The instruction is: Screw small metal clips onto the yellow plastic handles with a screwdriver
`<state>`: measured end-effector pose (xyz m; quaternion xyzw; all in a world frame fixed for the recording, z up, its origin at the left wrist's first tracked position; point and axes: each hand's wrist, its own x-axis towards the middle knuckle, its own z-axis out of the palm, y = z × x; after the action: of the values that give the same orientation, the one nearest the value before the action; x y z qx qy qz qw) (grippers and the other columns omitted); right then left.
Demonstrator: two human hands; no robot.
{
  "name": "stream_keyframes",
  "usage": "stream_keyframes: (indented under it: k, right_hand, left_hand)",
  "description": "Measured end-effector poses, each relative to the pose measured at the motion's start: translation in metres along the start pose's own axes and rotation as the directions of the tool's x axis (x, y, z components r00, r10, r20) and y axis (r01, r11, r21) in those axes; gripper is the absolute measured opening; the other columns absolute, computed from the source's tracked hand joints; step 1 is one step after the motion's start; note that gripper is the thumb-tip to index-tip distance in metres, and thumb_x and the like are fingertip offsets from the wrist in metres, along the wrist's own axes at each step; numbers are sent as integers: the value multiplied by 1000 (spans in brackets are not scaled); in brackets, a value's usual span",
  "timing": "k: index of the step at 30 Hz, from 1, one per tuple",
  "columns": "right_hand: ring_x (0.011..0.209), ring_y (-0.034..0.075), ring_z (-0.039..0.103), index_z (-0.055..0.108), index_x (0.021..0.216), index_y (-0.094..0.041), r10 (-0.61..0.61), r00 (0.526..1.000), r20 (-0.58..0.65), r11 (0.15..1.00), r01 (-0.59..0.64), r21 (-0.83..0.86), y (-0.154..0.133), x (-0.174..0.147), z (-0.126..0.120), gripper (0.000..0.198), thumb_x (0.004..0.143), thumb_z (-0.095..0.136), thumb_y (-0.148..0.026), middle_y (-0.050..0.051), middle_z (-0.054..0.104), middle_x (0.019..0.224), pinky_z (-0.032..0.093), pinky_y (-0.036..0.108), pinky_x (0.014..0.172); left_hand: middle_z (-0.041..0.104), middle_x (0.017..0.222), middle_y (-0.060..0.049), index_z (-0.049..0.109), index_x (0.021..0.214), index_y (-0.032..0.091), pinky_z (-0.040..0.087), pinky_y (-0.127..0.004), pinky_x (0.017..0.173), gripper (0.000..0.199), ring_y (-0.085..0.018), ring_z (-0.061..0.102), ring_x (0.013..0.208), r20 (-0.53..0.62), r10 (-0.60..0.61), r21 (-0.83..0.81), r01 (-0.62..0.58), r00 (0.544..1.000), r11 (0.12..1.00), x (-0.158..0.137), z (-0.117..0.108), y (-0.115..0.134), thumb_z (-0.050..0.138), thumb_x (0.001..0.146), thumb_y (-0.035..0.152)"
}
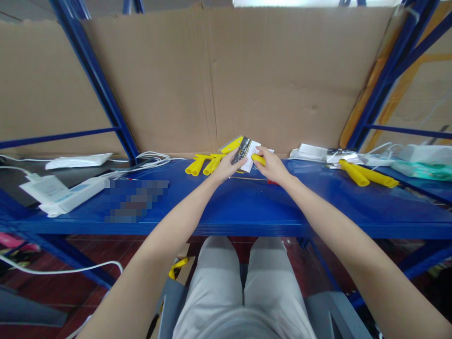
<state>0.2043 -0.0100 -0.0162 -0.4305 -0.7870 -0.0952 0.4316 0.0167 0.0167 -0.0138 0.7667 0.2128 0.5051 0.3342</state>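
My left hand [228,168] is closed on a black and white printed card [243,149], its fingers at the card's left edge. My right hand [271,165] is wrapped round a short yellow tube-like handle [259,159], whose rounded end points left. White paper [252,154] lies between the two hands, partly behind the card. Behind my left hand is a yellow flat packet [231,144]. Several yellow tube-shaped pieces [195,166] lie to its left. Below the hands, a thin metal rod [249,178] with a red end lies on the blue shelf [247,202].
Cardboard [264,80] stands behind the shelf, with blue posts [102,84] at the sides. On the left are a white power strip [76,193], cables [151,160] and a blurred-out object [137,202]. To the right lie yellow tubes [370,175] and plastic-wrapped packets [309,153].
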Motion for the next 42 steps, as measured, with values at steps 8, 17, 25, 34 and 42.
stream_keyframes:
  k: [8,17,25,34,42]
  right_hand:
    - [89,21,61,43,127,-18,147,986,-71,941,-118,317,1,4,14,56,76,58,-35,9,64,97,48,41,83]
    - [77,17,57,27,141,-18,257,965,-47,850,-203,486,-3,3,30,82,71,64,-39,7,60,97,50,38,79]
    - [75,16,57,22,144,-21,340,940,19,775,-292,561,-7,4,29,90,69,67,-40,6,57,101,52,38,75]
    - [68,15,61,42,127,-25,315,927,203,617,-362,699,-22,4,13,62,72,67,-39,1,62,86,54,32,63]
    - [54,13,55,53,115,-24,328,939,101,685,-310,659,-21,7,0,47,76,61,-49,-3,57,62,46,25,51]
  left_hand:
    - [67,113,-5,69,104,20,41,-35,97,44,-24,56,112,-34,-122,-315,105,992,943,0,-2,5,70,69,46]
    - [70,103,-9,69,98,14,44,-38,91,40,-26,61,101,10,-291,-193,288,957,938,-5,3,16,74,65,37]
    - [72,90,-5,69,94,14,48,-34,83,29,-21,64,88,-28,-374,-310,348,927,885,-1,2,17,70,70,29]
    - [72,81,-7,69,92,14,51,-37,76,18,-21,67,74,-17,-440,-345,408,898,845,0,-1,22,63,76,21]
    - [71,78,-7,70,89,13,50,-36,74,16,-20,65,71,111,-458,-359,465,882,809,-1,-3,28,64,74,16]
